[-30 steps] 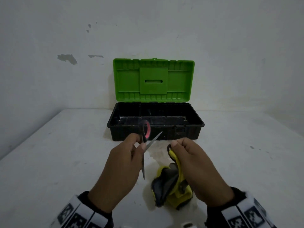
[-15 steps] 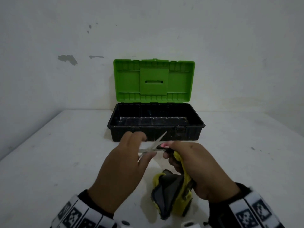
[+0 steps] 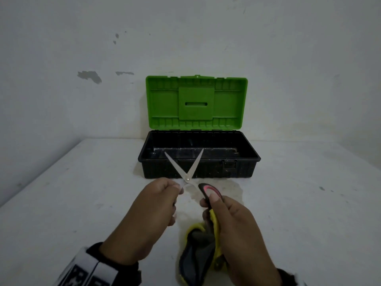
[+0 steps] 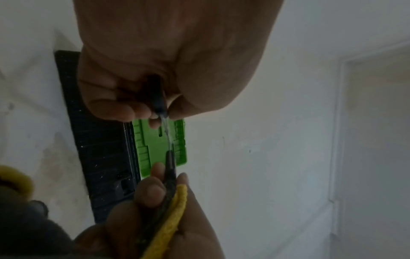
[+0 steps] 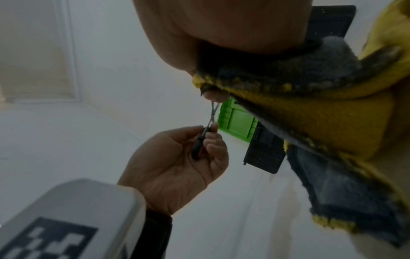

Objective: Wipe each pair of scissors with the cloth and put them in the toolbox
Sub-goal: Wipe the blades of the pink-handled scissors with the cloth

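Note:
A pair of scissors with black and pink handles is held above the white table, its steel blades spread in a V that points at the toolbox. My left hand grips one handle, which is hidden in the fist in the head view. My right hand pinches the other handle and also holds the yellow and grey cloth, which hangs down to the table. The left wrist view shows the scissors between both hands and the cloth against my right palm. The black toolbox stands open just beyond, showing nothing inside.
The toolbox's green lid leans upright against the white wall behind. The table is stained pale brown under my hands. Its left edge runs diagonally at the far left.
The scissors swung from blades down in my left hand alone to blades pointing away. My right hand took the second handle, and the blades have spread wide.

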`<state>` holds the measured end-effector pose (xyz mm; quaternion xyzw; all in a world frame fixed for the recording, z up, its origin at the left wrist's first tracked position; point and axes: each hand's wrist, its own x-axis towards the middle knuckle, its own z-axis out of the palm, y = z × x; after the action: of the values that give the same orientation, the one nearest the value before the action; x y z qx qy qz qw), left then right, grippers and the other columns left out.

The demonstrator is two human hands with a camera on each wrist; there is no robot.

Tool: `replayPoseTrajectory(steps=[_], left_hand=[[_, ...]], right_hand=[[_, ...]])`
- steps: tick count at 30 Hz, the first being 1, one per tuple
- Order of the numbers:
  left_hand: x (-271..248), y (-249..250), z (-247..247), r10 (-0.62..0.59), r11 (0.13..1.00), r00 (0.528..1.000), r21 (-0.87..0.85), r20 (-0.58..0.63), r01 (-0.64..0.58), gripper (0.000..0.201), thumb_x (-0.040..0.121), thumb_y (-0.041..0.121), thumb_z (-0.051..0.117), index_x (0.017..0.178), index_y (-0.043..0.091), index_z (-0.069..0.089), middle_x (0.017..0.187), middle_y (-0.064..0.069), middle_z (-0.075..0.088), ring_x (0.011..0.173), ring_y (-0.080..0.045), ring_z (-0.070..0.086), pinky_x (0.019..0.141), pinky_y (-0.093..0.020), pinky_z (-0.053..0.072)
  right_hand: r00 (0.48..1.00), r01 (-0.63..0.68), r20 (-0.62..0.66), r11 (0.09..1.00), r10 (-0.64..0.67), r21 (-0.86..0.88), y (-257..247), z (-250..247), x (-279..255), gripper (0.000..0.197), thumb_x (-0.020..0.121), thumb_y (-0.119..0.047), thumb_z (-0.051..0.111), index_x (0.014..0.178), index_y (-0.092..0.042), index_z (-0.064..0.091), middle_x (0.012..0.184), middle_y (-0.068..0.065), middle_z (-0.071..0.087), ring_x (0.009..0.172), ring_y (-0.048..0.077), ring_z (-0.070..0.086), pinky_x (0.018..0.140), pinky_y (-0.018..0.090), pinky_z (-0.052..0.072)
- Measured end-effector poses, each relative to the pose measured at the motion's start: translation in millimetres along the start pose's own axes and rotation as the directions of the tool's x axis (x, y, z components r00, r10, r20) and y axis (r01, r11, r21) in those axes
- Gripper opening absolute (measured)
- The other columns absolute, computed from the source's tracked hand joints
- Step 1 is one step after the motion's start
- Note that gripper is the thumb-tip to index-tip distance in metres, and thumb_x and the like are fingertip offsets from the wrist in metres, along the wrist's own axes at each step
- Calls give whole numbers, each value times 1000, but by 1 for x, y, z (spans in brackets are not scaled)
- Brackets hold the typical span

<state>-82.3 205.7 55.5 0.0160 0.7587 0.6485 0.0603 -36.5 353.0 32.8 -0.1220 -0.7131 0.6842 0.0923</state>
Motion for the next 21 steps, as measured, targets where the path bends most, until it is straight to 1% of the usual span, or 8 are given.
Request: replayPoseTrajectory(steps=[5, 9, 10, 12, 14, 16, 19, 21], left_hand=[[-7, 4, 0, 354, 878, 932, 370, -72, -305, 47, 64, 64, 72, 65, 21, 52, 55, 10, 39, 49, -5, 36, 48, -16, 36], [-8, 7, -7, 370, 860, 926, 402, -71, -313, 55, 54, 65, 76, 61, 17, 50, 53, 7, 37, 46, -5, 33, 45, -13, 35], [-8, 7, -9, 365, 853, 928, 425, -71, -303, 56, 53, 66, 77, 62, 17, 51, 53, 7, 37, 47, -6, 32, 44, -14, 34], [-9, 9, -12, 356, 817, 932, 506, -62, -278, 57, 51, 68, 76, 64, 17, 53, 53, 6, 41, 49, -6, 33, 47, -14, 31], [-10, 10, -11, 345, 786, 937, 563, -58, -255, 58, 49, 71, 74, 63, 19, 51, 53, 7, 43, 51, -7, 35, 49, -18, 31], [-10, 10, -8, 353, 757, 934, 605, -58, -248, 60, 48, 73, 72, 62, 20, 50, 52, 7, 43, 50, -7, 35, 49, -17, 30], [-10, 7, -3, 378, 727, 924, 636, -57, -259, 61, 49, 73, 74, 62, 19, 50, 53, 7, 45, 50, -5, 35, 47, -14, 28], [-10, 4, -1, 388, 734, 920, 624, -60, -268, 61, 49, 72, 76, 62, 17, 52, 53, 7, 46, 50, -5, 35, 46, -16, 32]], right_hand=[[986, 109, 137, 985, -91, -130, 7, -6, -2, 37, 94, -49, 50, 77, -26, 73, 68, -14, 68, 64, -5, 61, 56, 8, 46], [955, 115, 288, 981, -66, -157, -1, -28, -1, 37, 92, -55, 56, 82, -23, 72, 75, -13, 69, 74, -1, 63, 63, 13, 47], [958, 54, 286, 991, -16, -126, -3, -36, 2, 35, 88, -52, 55, 86, -22, 72, 79, -8, 69, 78, 9, 64, 65, 19, 48], [974, -31, 220, 995, 51, -91, -5, -53, 12, 36, 78, -34, 48, 97, -15, 72, 77, -1, 64, 68, 17, 58, 52, 19, 46], [988, 9, 152, 993, 9, -116, -6, -69, 23, 21, 89, -18, 53, 98, -14, 72, 67, 2, 60, 54, 16, 50, 41, 18, 38], [984, 123, 140, 989, -111, -77, -12, -76, 31, 18, 93, -5, 59, 96, -17, 72, 75, 11, 70, 61, 26, 59, 51, 27, 45], [949, 307, 55, 950, -311, 61, -23, -73, 31, 26, 75, -15, 76, 100, -15, 72, 91, 9, 76, 79, 23, 70, 64, 31, 55], [919, 394, 1, 917, -395, 59, -28, -61, 27, 35, 64, -20, 81, 97, -17, 71, 81, 0, 75, 72, 13, 69, 60, 24, 56]])
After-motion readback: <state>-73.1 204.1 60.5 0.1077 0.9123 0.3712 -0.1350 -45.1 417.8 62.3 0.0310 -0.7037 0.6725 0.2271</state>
